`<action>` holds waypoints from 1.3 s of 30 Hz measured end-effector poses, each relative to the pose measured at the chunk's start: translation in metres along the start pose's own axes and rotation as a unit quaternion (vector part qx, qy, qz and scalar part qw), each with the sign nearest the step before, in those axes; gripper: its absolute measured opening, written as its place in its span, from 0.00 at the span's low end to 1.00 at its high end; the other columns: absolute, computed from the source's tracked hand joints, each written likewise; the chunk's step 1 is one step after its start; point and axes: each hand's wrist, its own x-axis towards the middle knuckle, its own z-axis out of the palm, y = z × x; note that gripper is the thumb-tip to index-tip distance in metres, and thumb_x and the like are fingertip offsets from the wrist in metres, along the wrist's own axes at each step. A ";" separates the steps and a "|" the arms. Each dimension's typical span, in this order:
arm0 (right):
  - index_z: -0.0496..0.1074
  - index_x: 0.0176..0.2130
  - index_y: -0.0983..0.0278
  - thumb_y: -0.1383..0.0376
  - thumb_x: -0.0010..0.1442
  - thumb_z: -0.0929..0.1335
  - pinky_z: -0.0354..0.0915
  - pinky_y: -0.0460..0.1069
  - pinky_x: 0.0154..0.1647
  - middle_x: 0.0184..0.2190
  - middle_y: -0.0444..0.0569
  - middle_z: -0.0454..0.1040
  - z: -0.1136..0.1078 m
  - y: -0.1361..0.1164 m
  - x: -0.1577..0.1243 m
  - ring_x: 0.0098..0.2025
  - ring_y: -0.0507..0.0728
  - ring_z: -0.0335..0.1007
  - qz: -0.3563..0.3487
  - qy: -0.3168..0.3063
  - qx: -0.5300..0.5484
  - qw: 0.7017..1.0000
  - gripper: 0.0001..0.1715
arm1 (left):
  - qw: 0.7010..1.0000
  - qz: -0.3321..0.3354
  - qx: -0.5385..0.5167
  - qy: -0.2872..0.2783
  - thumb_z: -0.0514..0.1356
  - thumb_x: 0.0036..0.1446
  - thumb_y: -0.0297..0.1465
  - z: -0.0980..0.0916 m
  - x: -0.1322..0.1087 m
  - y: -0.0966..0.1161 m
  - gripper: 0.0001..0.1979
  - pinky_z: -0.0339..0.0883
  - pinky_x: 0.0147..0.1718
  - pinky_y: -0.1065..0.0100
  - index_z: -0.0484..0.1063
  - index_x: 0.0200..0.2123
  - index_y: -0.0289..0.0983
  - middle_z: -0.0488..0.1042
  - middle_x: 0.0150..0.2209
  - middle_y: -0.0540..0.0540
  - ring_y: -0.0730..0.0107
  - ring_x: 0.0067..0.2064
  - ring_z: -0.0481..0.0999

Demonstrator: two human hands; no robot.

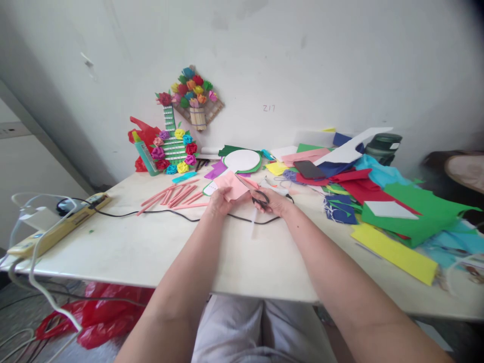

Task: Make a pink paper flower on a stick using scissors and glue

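Observation:
My left hand (222, 200) grips a sheet of pink paper (231, 185) by its lower edge, above the middle of the table. In my right hand (273, 201) is a pair of black-handled scissors (261, 199), its fingers around the handles. The scissor blades lie over the right part of the pink paper, pointing up and left. Whether the blades are apart cannot be made out. To the left of my hands lie several thin rolled pink paper sticks (181, 195). Behind the paper is a white oval card (242, 160) with a green border.
A glue bottle (145, 155) stands near a paper-flower guitar (176, 146) at the back left. Coloured sheets (393, 252) and a phone (309, 170) crowd the right side. A black cable (181, 216) crosses the table from a power strip (60, 227).

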 end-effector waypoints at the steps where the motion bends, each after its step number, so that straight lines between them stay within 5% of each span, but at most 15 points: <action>1: 0.63 0.29 0.65 0.47 0.52 0.66 0.41 0.40 0.07 0.17 0.41 0.66 -0.001 0.001 0.000 0.13 0.45 0.57 -0.005 -0.006 -0.001 1.000 0.24 | 1.000 0.000 0.002 0.000 0.50 0.46 0.18 0.000 0.000 0.000 0.18 0.72 0.40 0.60 0.70 0.41 0.31 0.76 0.36 0.39 0.59 0.42 0.76; 8: 0.65 0.33 0.67 0.47 0.52 0.65 0.42 0.40 0.08 0.17 0.43 0.67 -0.003 0.001 -0.003 0.13 0.47 0.59 -0.005 -0.016 0.011 1.000 0.24 | 1.000 0.000 0.008 0.008 0.52 0.44 0.18 -0.002 0.001 -0.002 0.17 0.71 0.42 0.57 0.70 0.38 0.33 0.76 0.36 0.41 0.58 0.41 0.76; 17: 0.67 0.34 0.67 0.47 0.53 0.64 0.43 0.41 0.09 0.18 0.45 0.68 -0.009 0.004 -0.002 0.15 0.48 0.61 0.008 -0.040 0.029 0.999 0.25 | 0.999 -0.010 0.014 0.051 0.50 0.45 0.16 0.009 -0.007 0.002 0.17 0.72 0.29 0.68 0.70 0.37 0.33 0.75 0.30 0.42 0.63 0.36 0.76; 22: 0.66 0.33 0.66 0.46 0.54 0.63 0.44 0.41 0.09 0.18 0.45 0.68 -0.009 0.002 -0.003 0.16 0.48 0.61 0.014 -0.037 0.032 0.999 0.25 | 0.999 -0.028 0.021 0.020 0.50 0.45 0.17 0.007 -0.007 0.002 0.19 0.72 0.26 0.71 0.69 0.41 0.33 0.75 0.30 0.43 0.65 0.33 0.76; 29: 0.67 0.33 0.65 0.45 0.53 0.63 0.42 0.40 0.09 0.18 0.44 0.67 -0.008 0.001 -0.005 0.15 0.48 0.60 0.003 -0.037 0.048 0.998 0.25 | 0.997 -0.055 0.028 -0.039 0.50 0.46 0.17 0.007 -0.009 0.000 0.19 0.75 0.30 0.61 0.67 0.43 0.29 0.76 0.34 0.37 0.56 0.37 0.77; 39: 0.65 0.29 0.66 0.48 0.52 0.66 0.47 0.40 0.10 0.16 0.42 0.66 -0.004 0.002 -0.001 0.14 0.46 0.57 0.013 0.007 0.072 0.997 0.23 | 0.997 -0.049 0.040 -0.048 0.50 0.45 0.18 0.006 -0.009 0.000 0.20 0.76 0.31 0.61 0.67 0.44 0.30 0.76 0.36 0.36 0.51 0.41 0.77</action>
